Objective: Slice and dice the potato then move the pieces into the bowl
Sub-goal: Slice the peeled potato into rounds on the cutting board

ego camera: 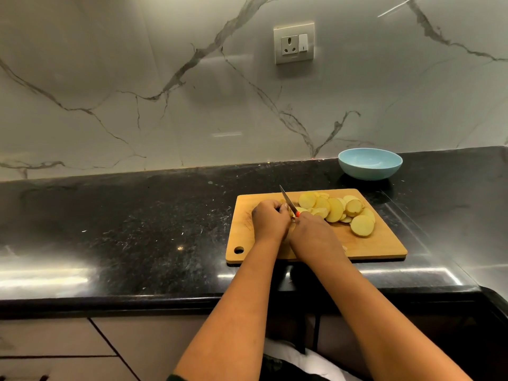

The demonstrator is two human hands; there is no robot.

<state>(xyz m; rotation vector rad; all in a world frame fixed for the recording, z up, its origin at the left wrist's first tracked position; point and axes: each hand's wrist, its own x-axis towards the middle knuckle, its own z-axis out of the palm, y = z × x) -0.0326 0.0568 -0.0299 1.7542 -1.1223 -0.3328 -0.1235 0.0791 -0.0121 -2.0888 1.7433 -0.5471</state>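
Observation:
A wooden cutting board (pixel 384 243) lies on the black counter. Several round potato slices (pixel 335 209) are heaped on its far right half. My left hand (pixel 268 220) has its fingers curled over a small remaining piece of potato, which is mostly hidden. Close beside it, my right hand (pixel 313 232) grips a knife by its red handle. The knife blade (pixel 288 200) points up and away to the left, just past my left fingers. A pale blue bowl (pixel 369 163) stands empty behind the board, to the right.
The black stone counter (pixel 137 229) stretches left of the board, with a marble wall behind. A wall socket (pixel 294 45) sits above the board. The counter's front edge runs just below the board, with drawers underneath.

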